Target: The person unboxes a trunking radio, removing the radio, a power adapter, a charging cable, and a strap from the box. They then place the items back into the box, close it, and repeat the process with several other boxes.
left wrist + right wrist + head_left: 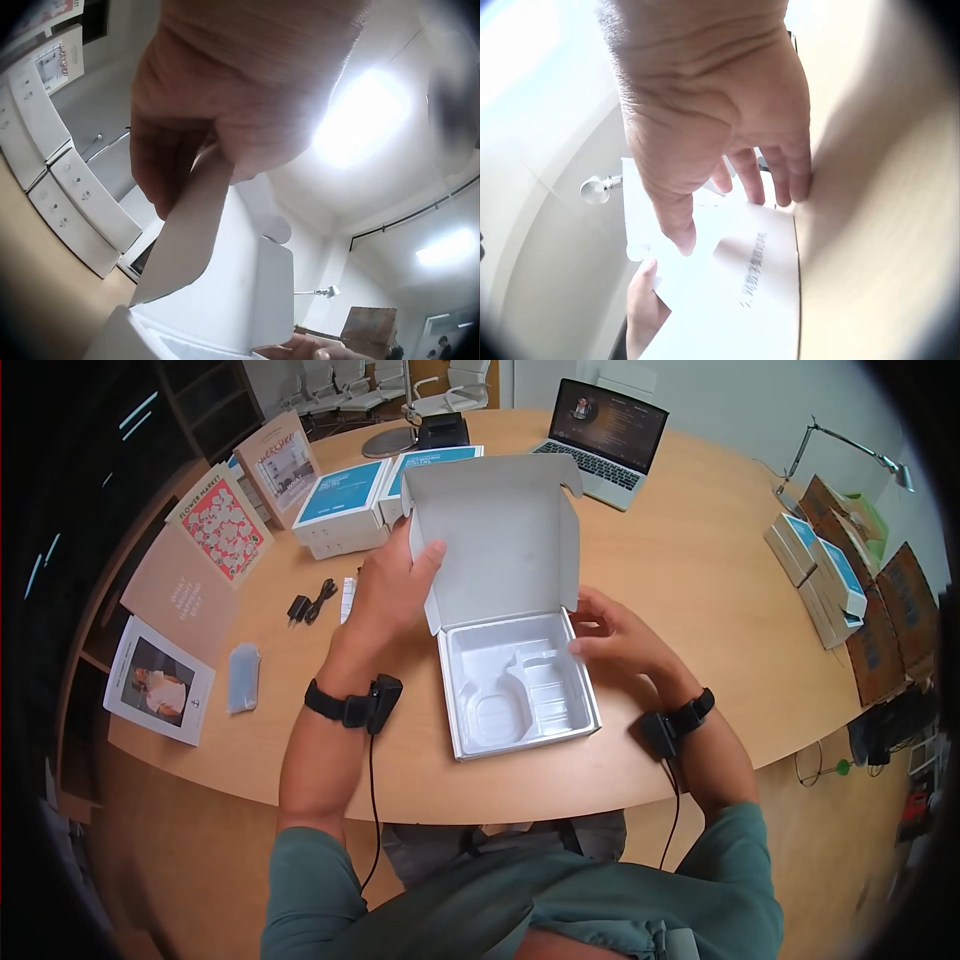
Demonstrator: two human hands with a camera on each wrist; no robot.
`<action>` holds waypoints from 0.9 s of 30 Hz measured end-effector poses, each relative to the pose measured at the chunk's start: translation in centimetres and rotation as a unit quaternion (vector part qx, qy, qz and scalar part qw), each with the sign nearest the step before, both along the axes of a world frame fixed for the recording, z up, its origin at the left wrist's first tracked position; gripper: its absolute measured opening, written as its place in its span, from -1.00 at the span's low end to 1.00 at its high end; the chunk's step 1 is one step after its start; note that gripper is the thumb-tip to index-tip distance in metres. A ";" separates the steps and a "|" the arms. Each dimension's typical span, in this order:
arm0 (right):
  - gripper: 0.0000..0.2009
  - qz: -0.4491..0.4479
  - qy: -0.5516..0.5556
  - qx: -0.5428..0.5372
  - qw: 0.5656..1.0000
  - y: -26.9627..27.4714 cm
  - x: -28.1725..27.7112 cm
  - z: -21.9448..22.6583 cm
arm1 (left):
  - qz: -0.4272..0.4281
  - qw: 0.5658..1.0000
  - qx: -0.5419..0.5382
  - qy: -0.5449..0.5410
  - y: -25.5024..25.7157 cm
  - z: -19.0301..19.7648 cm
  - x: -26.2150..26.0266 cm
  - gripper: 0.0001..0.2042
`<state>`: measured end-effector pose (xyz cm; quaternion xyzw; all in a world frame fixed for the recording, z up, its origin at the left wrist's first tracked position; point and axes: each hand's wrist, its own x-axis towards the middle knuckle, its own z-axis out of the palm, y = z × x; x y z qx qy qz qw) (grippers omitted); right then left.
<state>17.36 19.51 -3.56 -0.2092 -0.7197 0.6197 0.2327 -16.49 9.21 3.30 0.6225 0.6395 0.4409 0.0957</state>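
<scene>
A white cardboard box (pixel 455 690) stands on the table in front of me with its lid (pixel 495 540) raised. Inside it sits a moulded white tray (pixel 500 705) with bare hollows. My left hand (pixel 392 585) grips the lid's left edge, thumb on the inner face and fingers behind; in the left wrist view a side flap (pixel 187 232) runs up into that grip. My right hand (pixel 625 635) is at the box's right side near the hinge, its thumb by the rim. In the right wrist view its fingers (pixel 750 176) reach down loosely beside the printed side wall (pixel 757 300).
Blue-topped boxes (pixel 345 495) stand behind the lid, and more boxes (pixel 815 575) at the right edge. A laptop (pixel 605 435) is at the back. Left lie a black charger with cable (pixel 312 603), a bluish pouch (pixel 243 677) and upright books (pixel 215 525).
</scene>
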 end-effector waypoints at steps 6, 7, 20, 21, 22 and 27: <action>-0.59 -0.041 -0.002 -0.038 0.998 0.8 0.1 -1.4 | -0.010 0.995 -0.077 0.062 -0.1 -0.5 1.7 -0.46; -0.59 -0.040 -0.002 -0.037 0.998 1.1 0.2 -1.9 | -0.009 0.995 -0.076 0.062 0.0 -0.9 1.8 -0.46; -0.57 -0.155 -0.095 0.012 0.983 1.4 0.6 -1.3 | -0.120 0.954 -0.238 0.140 0.7 -3.9 2.2 -0.58; -0.59 -0.158 -0.116 0.018 0.981 1.3 0.7 -1.2 | -0.104 0.938 -0.267 0.194 0.9 -3.9 2.2 -0.55; -0.59 -0.157 -0.116 0.019 0.981 1.2 0.6 -1.4 | -0.104 0.938 -0.266 0.194 0.9 -4.1 2.3 -0.55; -0.75 -0.188 0.026 0.027 0.981 1.4 -0.2 -3.1 | -0.089 0.948 -0.229 0.202 0.4 -4.3 2.3 -0.48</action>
